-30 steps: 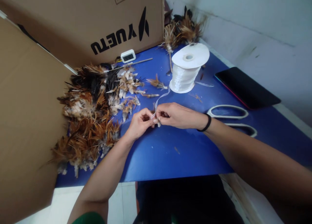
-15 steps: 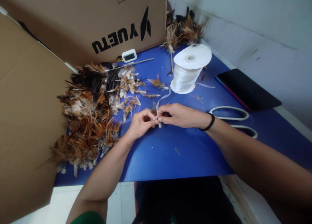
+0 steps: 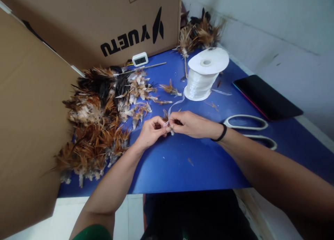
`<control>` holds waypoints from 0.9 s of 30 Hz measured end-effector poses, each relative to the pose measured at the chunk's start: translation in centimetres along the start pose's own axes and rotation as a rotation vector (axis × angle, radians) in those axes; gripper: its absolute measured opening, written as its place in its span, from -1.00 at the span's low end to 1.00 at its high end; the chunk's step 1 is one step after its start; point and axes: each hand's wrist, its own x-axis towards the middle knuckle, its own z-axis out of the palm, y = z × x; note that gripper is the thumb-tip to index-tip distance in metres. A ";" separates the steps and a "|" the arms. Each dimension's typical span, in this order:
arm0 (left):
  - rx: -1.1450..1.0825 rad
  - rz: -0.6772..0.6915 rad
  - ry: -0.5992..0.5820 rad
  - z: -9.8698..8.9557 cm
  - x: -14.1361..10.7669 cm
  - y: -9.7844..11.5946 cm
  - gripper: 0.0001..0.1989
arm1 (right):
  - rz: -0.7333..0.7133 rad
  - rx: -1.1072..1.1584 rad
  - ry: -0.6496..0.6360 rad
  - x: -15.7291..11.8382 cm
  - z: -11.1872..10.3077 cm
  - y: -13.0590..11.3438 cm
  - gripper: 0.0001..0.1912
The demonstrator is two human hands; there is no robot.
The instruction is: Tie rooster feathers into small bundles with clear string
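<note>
Box (image 3: 86, 20), upper left of frame: black lettering YUETU, upside down. Clock (image 3: 140, 60) below it; digits too small to read. Left hand (image 3: 150, 131), mid-frame: thumb and forefinger pressed together, pinching ribbon (image 3: 170, 111). Right hand (image 3: 191, 124) just beside: fingertips closed on same ribbon, which runs up to spool (image 3: 200, 84), upper right of centre. Feather (image 3: 165, 114) shows at fingertips, partly hidden.

Sheer white ribbon (image 3: 169, 111), curving from upright spool (image 3: 199, 85), feather tuft (image 3: 165, 115) partly hidden
</note>
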 end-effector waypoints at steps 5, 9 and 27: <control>-0.066 -0.038 0.015 0.1 0.0 0.3 -0.65 | -0.071 -0.031 0.058 0.0 0.3 0.2 -0.92; -0.128 -0.071 0.027 0.0 0.0 0.4 -0.62 | -0.165 -0.111 0.119 0.0 0.5 0.1 -0.91; -0.272 -0.211 0.045 -0.3 0.1 0.7 -0.64 | -0.633 -0.887 0.360 -0.1 1.3 0.0 -0.77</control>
